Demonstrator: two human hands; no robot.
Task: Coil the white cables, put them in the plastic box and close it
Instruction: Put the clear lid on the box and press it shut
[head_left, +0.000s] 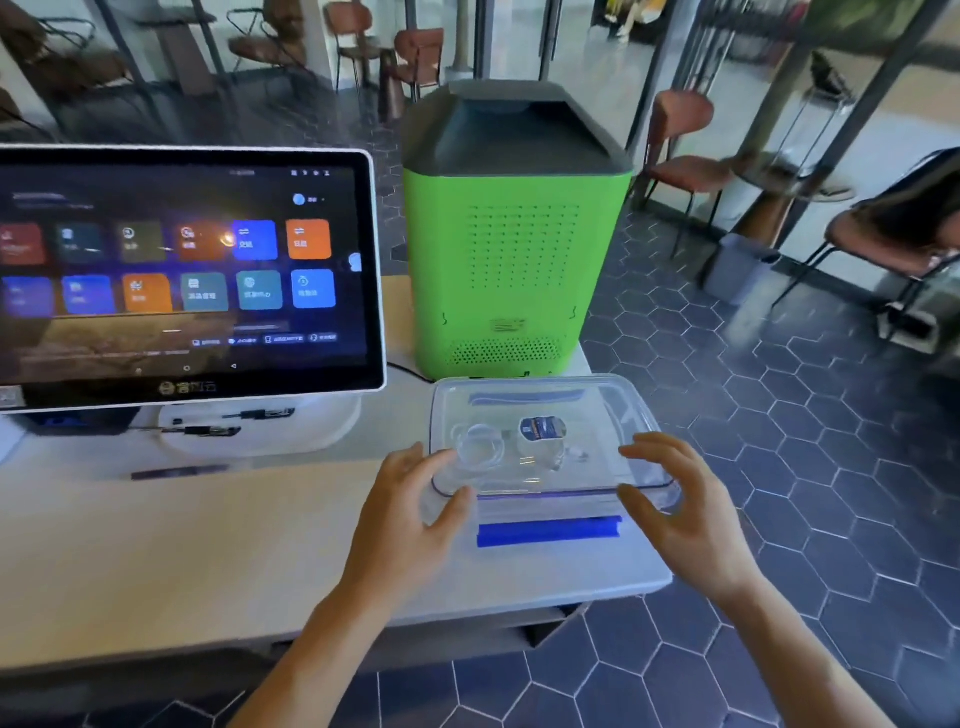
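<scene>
A clear plastic box (597, 400) with its lid on sits at the table's right end, in front of a green machine. Through the lid I see a coiled white cable (480, 447) and a small item with a blue label (542, 431). A blue clip (548, 532) hangs flipped down on the box's near side. My left hand (415, 504) rests with spread fingers at the box's near left corner, thumb against the lid's edge. At the near right corner hovers my right hand (680, 509), fingers curled and apart, touching or nearly touching the rim.
A green machine (514, 260) with a grey top stands right behind the box. At the left a touchscreen terminal (187, 270) stands on a white base, with dark cables by it. The table's right edge (660, 582) lies just past the box. Chairs stand beyond.
</scene>
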